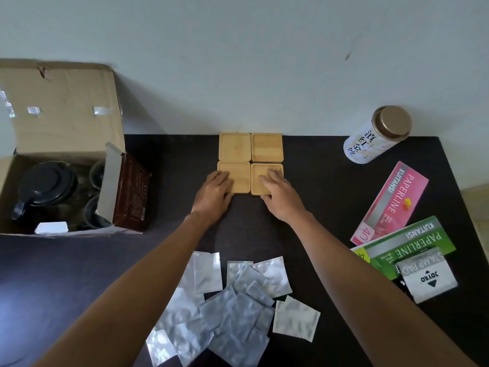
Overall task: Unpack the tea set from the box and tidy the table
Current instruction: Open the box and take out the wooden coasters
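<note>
Left hand [215, 190] lies flat, fingers loosely spread, palm down on the near-left wooden coaster [235, 177]; right hand [277, 193] rests the same way on the near-right coaster [267, 178]; neither grips anything, both only press. Four coasters form a two-by-two square at the far edge of the table, edges touching, the back pair hard against the wall [264, 62]. Risks, biggest first. Cardboard box [60, 123] at the left appears to overhang the table's left end, though the edge is hidden; inside sit a dark-lidded pitcher [46, 189] and what look like glass cups [96, 173], so a careless one-handed lift or a tug on a flap could tip it and break glass. Tall tea canister [375, 136] at far right stands near the back corner; a sweeping forearm could topple it. Foil sachets [230, 308] lie in a loose, overlapping heap right under both forearms; drawing the arms back low would scatter them, and they look slippery. Coasters themselves may slide out of line if pushed unevenly. Surface: dark, matt table [330, 202], with receipt books [391, 205] and a stamp pad [426, 276] crowding the right side. Room: plain pale wall, dim light, a strip of light floor at far right.
</note>
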